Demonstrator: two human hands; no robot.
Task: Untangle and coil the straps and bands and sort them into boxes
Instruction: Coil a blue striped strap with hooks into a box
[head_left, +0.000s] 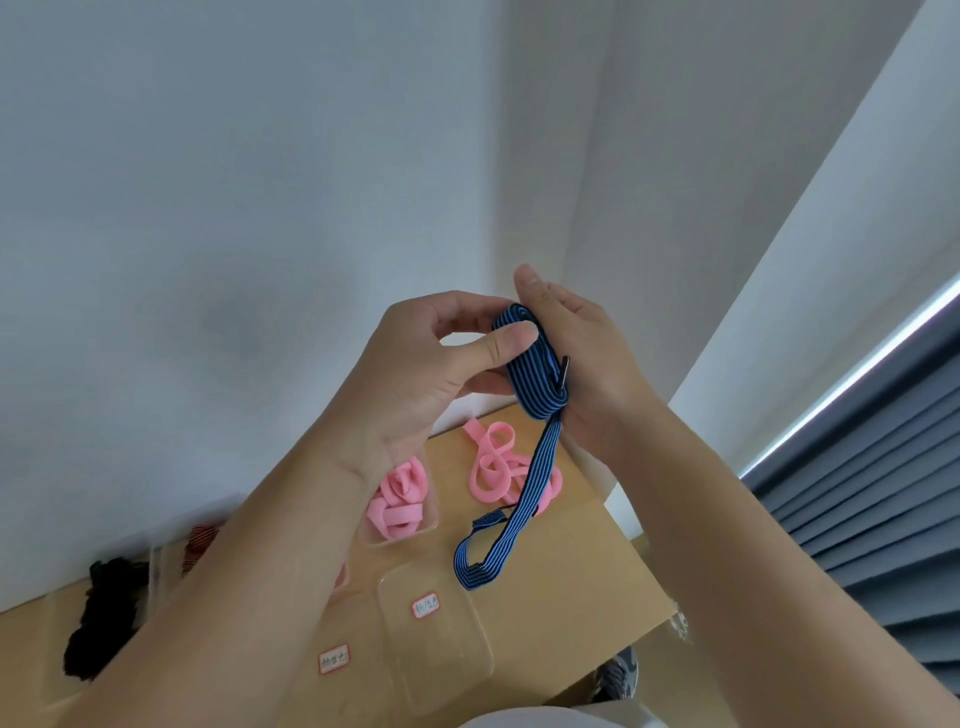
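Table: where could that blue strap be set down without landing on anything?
Bare table lies between the loose pink bands, the empty box and the right edge. The empty box is free too. The left is crowded with boxes and black straps.

a tan table (571, 571) lay below both hands. under the right hand (576, 364) sat a loose tangle of pink bands (493, 467). under the left hand (431, 374) stood a clear box (435, 512) of coiled pink bands. nearer the person than that hand stood labelled clear boxes (447, 660), and left of them a black strap heap (104, 613).
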